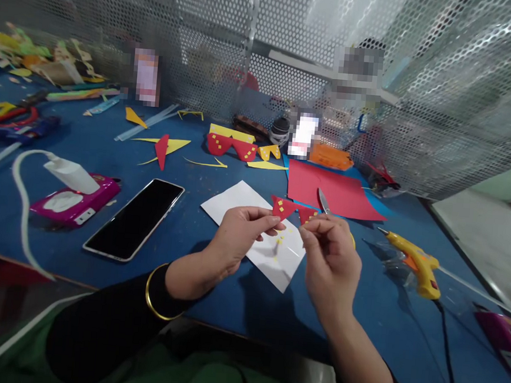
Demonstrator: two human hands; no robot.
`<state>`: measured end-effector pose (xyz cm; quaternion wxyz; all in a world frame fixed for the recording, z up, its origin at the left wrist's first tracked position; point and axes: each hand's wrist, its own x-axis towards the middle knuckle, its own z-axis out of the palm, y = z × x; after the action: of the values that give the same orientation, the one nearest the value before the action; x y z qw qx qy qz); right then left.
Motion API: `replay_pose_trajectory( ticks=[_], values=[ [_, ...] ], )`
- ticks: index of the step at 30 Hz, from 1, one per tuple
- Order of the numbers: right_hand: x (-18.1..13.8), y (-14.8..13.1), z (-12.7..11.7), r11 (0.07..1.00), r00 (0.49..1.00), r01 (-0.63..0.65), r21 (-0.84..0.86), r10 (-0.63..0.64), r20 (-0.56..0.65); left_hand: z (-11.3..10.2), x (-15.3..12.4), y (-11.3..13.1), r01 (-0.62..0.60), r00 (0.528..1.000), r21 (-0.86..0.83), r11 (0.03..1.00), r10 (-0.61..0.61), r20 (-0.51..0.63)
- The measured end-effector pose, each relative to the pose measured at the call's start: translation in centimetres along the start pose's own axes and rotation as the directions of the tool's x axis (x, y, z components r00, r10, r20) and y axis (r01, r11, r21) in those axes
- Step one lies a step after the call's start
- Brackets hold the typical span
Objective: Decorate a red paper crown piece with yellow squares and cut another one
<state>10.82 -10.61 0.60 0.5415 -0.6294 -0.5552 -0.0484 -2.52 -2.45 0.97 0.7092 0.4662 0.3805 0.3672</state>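
Observation:
Between my two hands is a small pair of red paper glasses dotted with yellow squares. My left hand pinches its left end with thumb and fingers. The right end is gripped by my right hand, whose fingers hide part of it. Below lies a white paper sheet with tiny yellow bits scattered on it. A larger pair of red paper glasses with yellow squares stands farther back, beside a small yellow-orange pair. Scissors lie partly hidden behind my right hand.
A yellow glue gun with a black cord lies at right. Red paper is behind my right hand. A black-screened phone and a purple power strip are at left. Yellow and red paper cutouts lie behind. Perforated metal panels border the table.

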Motion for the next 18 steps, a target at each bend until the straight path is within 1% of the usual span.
replay_pose_trajectory(
  ticks=[3,7,12,18],
  values=[
    [0.1,-0.4,0.8,0.997,0.999,0.036,-0.061,-0.036,-0.012,0.0,-0.2,0.0,0.001,1.0,-0.003,1.0,-0.001,0.02],
    [0.1,-0.1,1.4,0.99,0.997,0.066,-0.121,-0.069,-0.017,0.1,-0.3,-0.1,0.01,0.999,-0.015,1.0,-0.009,0.048],
    [0.0,0.4,1.4,0.987,0.997,0.065,-0.148,-0.07,-0.026,0.3,-0.3,-0.4,0.02,0.997,-0.019,1.0,-0.018,0.068],
    [0.0,0.3,1.5,0.984,0.996,0.079,-0.16,-0.083,-0.02,0.2,-0.4,-0.4,0.011,0.997,-0.008,1.0,-0.011,0.079]
  ],
)
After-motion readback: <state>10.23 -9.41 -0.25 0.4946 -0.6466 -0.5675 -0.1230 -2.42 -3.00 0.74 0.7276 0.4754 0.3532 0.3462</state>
